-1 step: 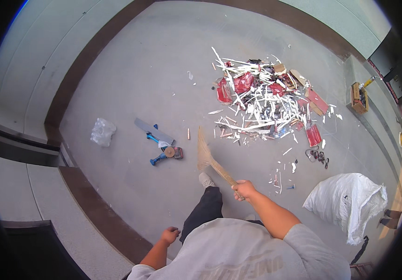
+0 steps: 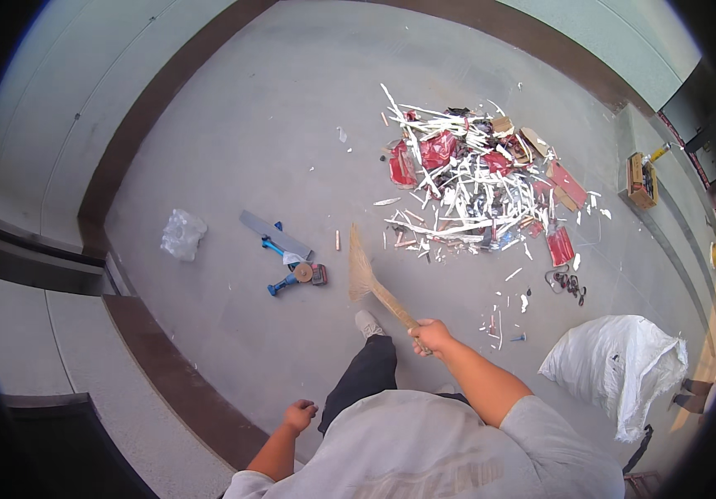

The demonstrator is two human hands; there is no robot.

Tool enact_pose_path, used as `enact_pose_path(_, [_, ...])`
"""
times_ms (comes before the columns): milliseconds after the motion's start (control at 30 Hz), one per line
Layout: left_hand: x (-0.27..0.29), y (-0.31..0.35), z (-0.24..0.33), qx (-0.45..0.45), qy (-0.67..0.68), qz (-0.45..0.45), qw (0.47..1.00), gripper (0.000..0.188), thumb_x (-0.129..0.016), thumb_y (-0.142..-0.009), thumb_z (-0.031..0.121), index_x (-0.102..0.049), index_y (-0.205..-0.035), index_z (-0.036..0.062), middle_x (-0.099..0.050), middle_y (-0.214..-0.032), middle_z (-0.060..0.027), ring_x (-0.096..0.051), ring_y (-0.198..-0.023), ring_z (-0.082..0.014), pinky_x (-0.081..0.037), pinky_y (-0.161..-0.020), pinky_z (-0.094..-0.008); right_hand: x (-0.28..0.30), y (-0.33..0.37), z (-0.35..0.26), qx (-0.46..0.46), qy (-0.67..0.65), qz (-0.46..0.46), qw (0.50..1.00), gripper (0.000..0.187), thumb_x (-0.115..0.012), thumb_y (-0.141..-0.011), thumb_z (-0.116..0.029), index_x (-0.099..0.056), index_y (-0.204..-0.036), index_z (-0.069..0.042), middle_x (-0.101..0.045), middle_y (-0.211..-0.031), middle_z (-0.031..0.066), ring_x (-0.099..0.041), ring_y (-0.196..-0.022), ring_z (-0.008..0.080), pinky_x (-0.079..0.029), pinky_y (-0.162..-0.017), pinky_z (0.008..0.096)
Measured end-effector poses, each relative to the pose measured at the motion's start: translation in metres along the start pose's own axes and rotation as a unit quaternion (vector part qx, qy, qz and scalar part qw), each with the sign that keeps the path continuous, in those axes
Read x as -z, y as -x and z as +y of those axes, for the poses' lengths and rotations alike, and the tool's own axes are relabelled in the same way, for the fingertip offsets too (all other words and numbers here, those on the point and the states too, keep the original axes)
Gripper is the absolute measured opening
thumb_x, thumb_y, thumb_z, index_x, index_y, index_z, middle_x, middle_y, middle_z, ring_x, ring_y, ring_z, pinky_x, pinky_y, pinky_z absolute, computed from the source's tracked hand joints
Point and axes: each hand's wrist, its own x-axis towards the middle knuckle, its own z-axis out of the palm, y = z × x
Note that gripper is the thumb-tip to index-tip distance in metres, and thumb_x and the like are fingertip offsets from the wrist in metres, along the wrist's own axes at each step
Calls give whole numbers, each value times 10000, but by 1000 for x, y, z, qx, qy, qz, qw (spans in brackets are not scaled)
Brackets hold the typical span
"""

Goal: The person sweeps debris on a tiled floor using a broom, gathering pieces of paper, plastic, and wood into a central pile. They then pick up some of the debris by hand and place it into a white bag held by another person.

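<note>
I am gripping one broom [image 2: 365,274] by its handle with my right hand [image 2: 431,336]; its head is spreading over the middle of the floor [image 2: 233,175], just ahead of one shoe [image 2: 367,323]. My left hand [image 2: 300,414] is hanging free, fingers loosely curled. One heap [image 2: 474,190] of white strips and red scraps is lying toward the floor's far right corner, one white sack [image 2: 599,362] toward its right edge, one clear plastic bag [image 2: 183,235] near its left edge.
</note>
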Motion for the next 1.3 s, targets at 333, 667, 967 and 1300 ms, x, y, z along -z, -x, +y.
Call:
enact_pose_path(333, [129, -20, 133, -64, 169, 49, 982, 307, -673, -893, 148, -664, -1146, -27, -715, -918, -76, -655, -806, -143, -526, -722, -287, -52, -208, -184, -37, 241, 95, 965, 356, -734, -866, -211, -659, -1145, -4, -659, -835, 136, -658, -606, 212, -513, -444, 354])
enact_pose_path(667, [120, -66, 86, 136, 94, -9, 986, 299, -699, -868, 134, -684, -1117, -30, -722, -904, -108, -710, -769, -196, -540, -622, -313, 207, -108, -157, -60, 3, 336, 940, 142, -674, -887, -121, -660, -961, -1, -580, -671, 104, -558, -472, 213, -380, -349, 366])
enact_pose_path(967, [94, -77, 331, -14, 113, 24, 993, 366, -703, -891, 206, -674, -1178, -19, -728, -1026, -122, -708, -930, -203, -555, -755, -337, 184, -33, -218, -33, -103, 93, 990, 274, -708, -871, -159, -635, -1107, -40, -611, -791, 86, -583, -532, 183, -467, -439, 320])
enact_pose_path(1300, [136, -133, 427, -43, 41, 82, 995, 373, -709, -896, 246, -686, -1150, -27, -742, -1020, -131, -709, -928, -214, -556, -836, -351, 83, -193, -434, 111, 365, -23, 924, 347, -672, -859, -278, -649, -1112, -41, -713, -917, 135, -691, -645, 268, -560, -574, 397])
